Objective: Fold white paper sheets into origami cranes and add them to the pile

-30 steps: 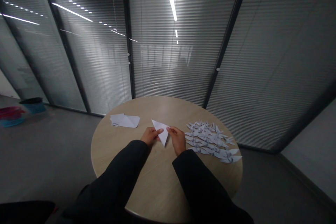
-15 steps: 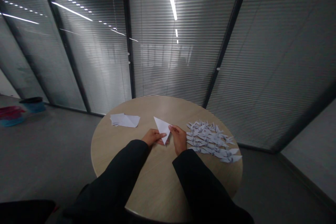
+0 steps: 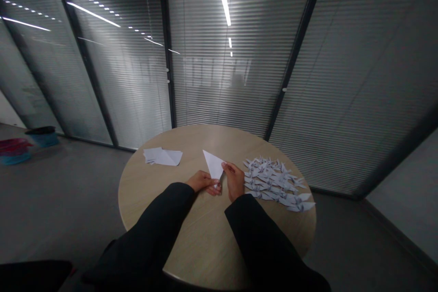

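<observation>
A white sheet of paper [image 3: 214, 164], folded to a triangle, is held just above the middle of the round table. My left hand [image 3: 204, 181] pinches its lower corner, the fingertips partly covering that point. At the paper's right corner, the thumb and fingers of my right hand [image 3: 234, 179] are closed on the edge. Right beside my right hand lie several rows of folded white paper cranes [image 3: 272, 180]. Off to the left, beyond my left hand, is a small loose stack of white paper sheets [image 3: 164, 156].
The round wooden table [image 3: 143, 200] stands close to a glass wall with blinds [image 3: 222, 96]. On the floor at far left are a blue bucket [image 3: 44, 137] with a dark rim and a blue tub [image 3: 15, 151] with something red on top.
The folded paper has shifted slightly to the right and turned a little. My left fingers have moved lower, over its bottom corner. My right hand keeps its hold on the right corner.
</observation>
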A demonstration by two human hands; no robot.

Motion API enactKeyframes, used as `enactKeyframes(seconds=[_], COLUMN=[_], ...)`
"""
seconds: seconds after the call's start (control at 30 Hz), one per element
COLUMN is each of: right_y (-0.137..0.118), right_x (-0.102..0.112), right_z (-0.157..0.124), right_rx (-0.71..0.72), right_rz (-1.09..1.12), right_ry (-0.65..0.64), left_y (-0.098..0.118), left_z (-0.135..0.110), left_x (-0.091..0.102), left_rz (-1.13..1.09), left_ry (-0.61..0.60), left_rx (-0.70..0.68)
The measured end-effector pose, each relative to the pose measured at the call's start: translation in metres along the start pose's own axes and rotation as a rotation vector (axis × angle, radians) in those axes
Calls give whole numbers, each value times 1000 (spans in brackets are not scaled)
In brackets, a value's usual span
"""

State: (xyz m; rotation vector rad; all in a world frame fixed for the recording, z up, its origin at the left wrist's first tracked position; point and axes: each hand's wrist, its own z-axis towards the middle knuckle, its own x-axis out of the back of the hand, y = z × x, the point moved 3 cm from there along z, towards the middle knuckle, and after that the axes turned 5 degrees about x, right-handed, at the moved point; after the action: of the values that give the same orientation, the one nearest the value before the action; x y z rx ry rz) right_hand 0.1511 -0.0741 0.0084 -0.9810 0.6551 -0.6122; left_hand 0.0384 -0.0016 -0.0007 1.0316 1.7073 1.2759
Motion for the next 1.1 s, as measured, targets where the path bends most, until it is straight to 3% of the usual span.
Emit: enactKeyframes(seconds=[0.6, 0.93, 1.1], right_y=[0, -3, -1], right_x=[0, 1, 1], right_z=[1, 3, 3], right_rx=[-7, -16, -64], right_rz=[39, 67, 117], right_ry=[20, 45, 33], left_y=[-1, -2, 4], left_z=[0, 1, 1], left_x=[-2, -1, -1], left_rz=[66, 46, -5], left_ry=[10, 16, 66], left_rx=[45, -25, -137])
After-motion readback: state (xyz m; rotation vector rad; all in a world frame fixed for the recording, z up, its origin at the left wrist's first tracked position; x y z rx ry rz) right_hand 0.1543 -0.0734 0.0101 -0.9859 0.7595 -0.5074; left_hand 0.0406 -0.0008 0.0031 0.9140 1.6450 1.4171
